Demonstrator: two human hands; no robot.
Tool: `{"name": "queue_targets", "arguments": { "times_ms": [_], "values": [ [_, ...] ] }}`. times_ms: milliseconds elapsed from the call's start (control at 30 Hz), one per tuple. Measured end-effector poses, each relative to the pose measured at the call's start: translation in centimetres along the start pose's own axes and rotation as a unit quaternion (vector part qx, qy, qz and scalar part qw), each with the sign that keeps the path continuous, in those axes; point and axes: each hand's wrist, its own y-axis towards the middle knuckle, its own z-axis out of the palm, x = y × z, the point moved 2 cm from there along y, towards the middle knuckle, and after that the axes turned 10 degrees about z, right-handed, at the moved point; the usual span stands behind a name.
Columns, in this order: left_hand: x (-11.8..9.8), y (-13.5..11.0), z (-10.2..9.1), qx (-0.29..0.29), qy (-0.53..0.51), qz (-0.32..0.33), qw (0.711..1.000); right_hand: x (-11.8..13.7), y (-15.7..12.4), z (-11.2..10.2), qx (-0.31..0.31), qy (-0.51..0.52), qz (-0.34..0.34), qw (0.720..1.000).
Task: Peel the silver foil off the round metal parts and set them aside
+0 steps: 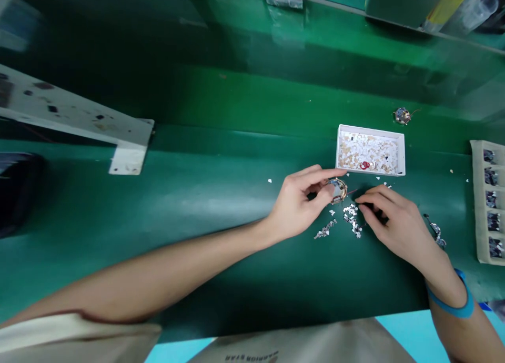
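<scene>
Between thumb and forefinger, my left hand holds a small round gold-rimmed device with a grey inner face. A thin reddish wire sticks out of it toward the right. My right hand is just right of the wire, thumb and forefinger pinched together; whatever is between the tips is too small to make out. Below the device, small silvery pieces lie in a loose pile, with a second short cluster of silvery pieces to its left.
Beyond my hands is a white box of tiny white and tan bits. A similar round device lies behind it. At right stands a compartment tray of dark parts; silvery parts lie beside my right wrist. A white metal bracket projects at left.
</scene>
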Motion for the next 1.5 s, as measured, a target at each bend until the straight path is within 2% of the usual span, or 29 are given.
{"name": "queue_targets", "arguments": {
  "times_ms": [100, 300, 433, 767, 1000, 1267, 1500],
  "values": [
    [-0.1, -0.1, 0.2, 0.014, 0.021, 0.012, 1.000, 0.4, -0.2, 0.2, -0.008, -0.039, -0.027, 0.999],
    [0.1, -0.3, 0.4, 0.006, -0.030, 0.002, 1.000, 0.6, -0.5, 0.2, -0.005, -0.067, -0.057, 0.996],
    [0.0, -0.2, 0.5, 0.003, -0.017, 0.019, 1.000, 0.5, -0.4, 0.1, -0.016, -0.070, -0.046, 0.996],
    [-0.1, -0.4, 0.6, 0.001, -0.032, -0.002, 1.000, 0.9, -0.2, 0.6, -0.053, -0.054, -0.049, 0.996],
    [-0.1, -0.6, 0.8, 0.012, 0.001, 0.020, 1.000, 1.1, 0.0, 1.3, -0.071, -0.121, -0.029, 0.990],
    [-0.1, -0.5, 0.8, 0.006, -0.018, 0.008, 1.000, -1.0, 0.4, 0.0, -0.064, -0.035, 0.010, 0.997],
    [-0.1, -0.5, 0.9, 0.010, -0.025, -0.002, 1.000, -0.6, 0.3, 0.0, -0.051, -0.036, 0.010, 0.998]
  ]
}}
